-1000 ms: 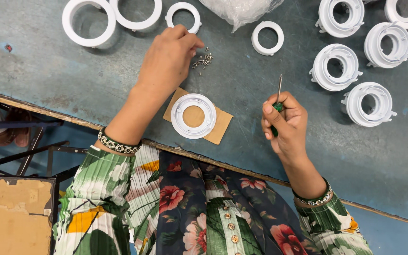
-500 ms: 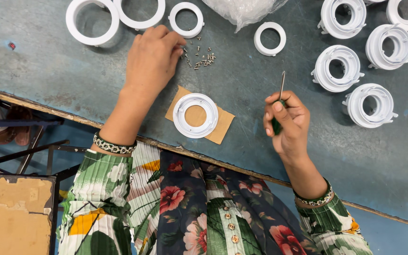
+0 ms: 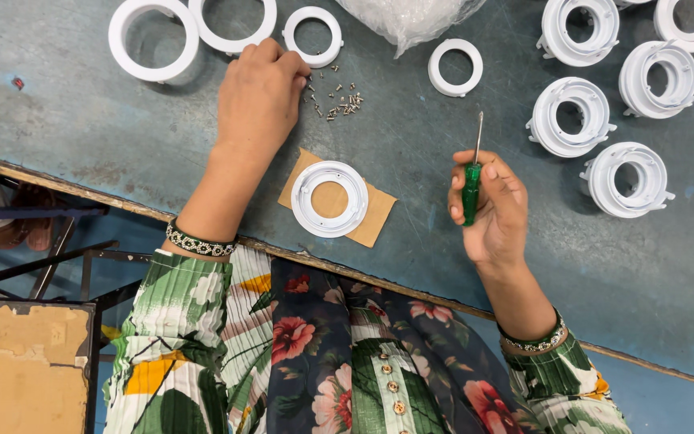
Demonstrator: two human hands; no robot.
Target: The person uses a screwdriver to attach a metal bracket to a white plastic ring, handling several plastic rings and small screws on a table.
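Observation:
My left hand (image 3: 260, 95) reaches over the worn blue-grey table (image 3: 122, 128), fingertips pinched at the left edge of a small pile of screws (image 3: 337, 101); whether a screw is held I cannot tell. My right hand (image 3: 493, 207) grips a small green-handled screwdriver (image 3: 472, 183), blade pointing away from me. Between the hands a white plastic ring housing (image 3: 330, 198) lies on a brown cardboard square (image 3: 374, 214) near the table's front edge.
Flat white rings (image 3: 153, 40) (image 3: 233, 24) (image 3: 312, 36) (image 3: 455, 67) lie along the far side. Several taller white housings (image 3: 572, 116) (image 3: 628, 178) (image 3: 659, 78) stand at the right. A clear plastic bag (image 3: 411, 16) sits at the top. A brown board (image 3: 22, 370) is lower left.
My left hand has drawn back to the left, uncovering the screw pile, with fingertips now at its edge. My right hand still holds the screwdriver, almost unmoved.

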